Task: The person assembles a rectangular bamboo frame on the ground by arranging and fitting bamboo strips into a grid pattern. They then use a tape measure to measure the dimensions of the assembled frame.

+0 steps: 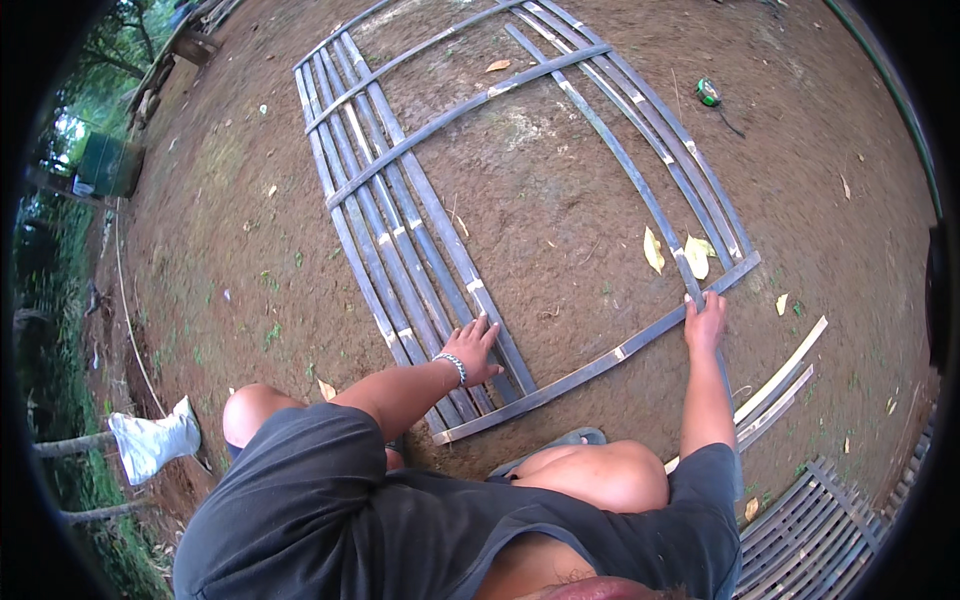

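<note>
A frame of dark bamboo slats lies on the ground before me, with several slats side by side on its left. My left hand [472,350], a chain bracelet at its wrist, rests with fingers spread on these left slats [385,240], close to the near crosspiece [620,353]. At the frame's near right, my right hand [706,322] is closed around a single bamboo slat [625,165], where it meets the near crosspiece. This slat slants away to the far crosspieces, apart from the right-hand slats [690,145]. My right palm and forearm hide part of it.
A green tape measure [708,92] lies on the soil beyond the frame's right side. Pale split bamboo strips [782,375] and a slatted bamboo panel [815,530] are at the near right. Dry leaves [697,257] lie by the slats. A white sack [155,440] stands at left.
</note>
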Available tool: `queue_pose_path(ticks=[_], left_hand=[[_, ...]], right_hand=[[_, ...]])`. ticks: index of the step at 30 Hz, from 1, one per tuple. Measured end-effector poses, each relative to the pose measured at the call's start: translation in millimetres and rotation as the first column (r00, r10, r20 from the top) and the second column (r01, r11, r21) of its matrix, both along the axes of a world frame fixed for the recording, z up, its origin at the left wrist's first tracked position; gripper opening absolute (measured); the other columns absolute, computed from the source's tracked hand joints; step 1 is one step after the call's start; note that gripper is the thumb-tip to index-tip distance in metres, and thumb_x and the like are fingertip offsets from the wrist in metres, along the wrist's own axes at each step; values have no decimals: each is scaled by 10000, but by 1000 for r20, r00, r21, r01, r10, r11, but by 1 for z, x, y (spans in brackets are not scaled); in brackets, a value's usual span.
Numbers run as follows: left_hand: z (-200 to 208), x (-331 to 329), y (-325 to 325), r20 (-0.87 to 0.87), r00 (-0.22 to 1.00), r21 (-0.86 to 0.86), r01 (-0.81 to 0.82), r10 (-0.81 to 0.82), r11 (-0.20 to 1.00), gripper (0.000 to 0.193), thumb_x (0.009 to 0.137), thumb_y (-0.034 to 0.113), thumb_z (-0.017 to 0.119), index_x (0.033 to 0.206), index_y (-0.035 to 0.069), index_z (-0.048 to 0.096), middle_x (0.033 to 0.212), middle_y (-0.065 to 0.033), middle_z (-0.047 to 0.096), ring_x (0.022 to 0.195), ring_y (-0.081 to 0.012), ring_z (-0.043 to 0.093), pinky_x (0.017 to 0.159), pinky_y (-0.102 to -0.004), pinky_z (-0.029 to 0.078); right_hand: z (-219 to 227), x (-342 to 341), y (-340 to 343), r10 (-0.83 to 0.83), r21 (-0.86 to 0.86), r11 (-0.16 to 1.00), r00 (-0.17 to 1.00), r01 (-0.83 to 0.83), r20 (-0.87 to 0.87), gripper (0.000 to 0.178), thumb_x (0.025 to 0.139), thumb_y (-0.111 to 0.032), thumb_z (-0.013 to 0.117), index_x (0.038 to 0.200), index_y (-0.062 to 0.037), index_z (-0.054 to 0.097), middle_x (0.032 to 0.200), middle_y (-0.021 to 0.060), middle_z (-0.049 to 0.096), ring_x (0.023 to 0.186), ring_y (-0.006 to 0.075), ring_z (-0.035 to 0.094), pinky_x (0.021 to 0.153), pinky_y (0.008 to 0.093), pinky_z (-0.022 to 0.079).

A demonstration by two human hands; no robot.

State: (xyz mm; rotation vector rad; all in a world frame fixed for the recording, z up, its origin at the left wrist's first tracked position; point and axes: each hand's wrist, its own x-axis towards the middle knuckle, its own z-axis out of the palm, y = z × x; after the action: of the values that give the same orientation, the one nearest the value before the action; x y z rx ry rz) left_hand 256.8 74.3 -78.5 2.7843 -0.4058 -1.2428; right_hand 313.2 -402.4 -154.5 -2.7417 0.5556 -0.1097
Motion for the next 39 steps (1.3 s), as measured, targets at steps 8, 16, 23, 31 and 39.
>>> queue_pose_path(ticks=[8,16,23,31,39], left_hand=[[5,-3,2,-36,999,6,-6,6,1000,940,887,505,657,1592,97,189,1671,-165,106,1532,-337,172,1221,-533,217],[4,-2,-1,-22,1000,35,-19,20,999,949,879,506,667,1591,98,190,1674,-145,110,1534,-314,176,1219,-535,225],[5,-2,-11,-46,994,51,-100,102,994,953,882,520,663,1597,112,183,1674,-160,102,1536,-324,169,1224,-531,215],[5,1,-5,-55,998,28,-23,24,999,951,879,516,662,1591,94,195,1671,-177,100,1529,-346,180,1227,-519,216],[0,-2,-7,-15,1000,35,-4,4,999,950,870,495,682,1584,83,208,1667,-186,107,1530,-347,173,1227,-518,214]], right_hand=[[-5,61,26,-89,-88,993,994,84,-56,352,878,-351,734,1159,-172,622,1177,85,611,1169,364,563,922,600,447],[8,165,64,-119,-53,992,984,113,-131,438,854,-378,758,1243,-217,636,1278,54,608,1249,308,530,977,594,397],[23,139,76,-178,-30,983,983,179,46,515,869,-398,737,1333,-225,594,1347,55,586,1303,299,497,1050,568,357],[-7,-121,-44,-138,-231,962,989,145,49,545,886,-390,719,1369,-185,572,1353,82,570,1265,330,515,1044,541,385],[-14,-127,-95,-213,-195,962,971,190,-105,465,869,-325,748,1298,-200,618,1226,79,620,1163,334,568,986,553,416]])
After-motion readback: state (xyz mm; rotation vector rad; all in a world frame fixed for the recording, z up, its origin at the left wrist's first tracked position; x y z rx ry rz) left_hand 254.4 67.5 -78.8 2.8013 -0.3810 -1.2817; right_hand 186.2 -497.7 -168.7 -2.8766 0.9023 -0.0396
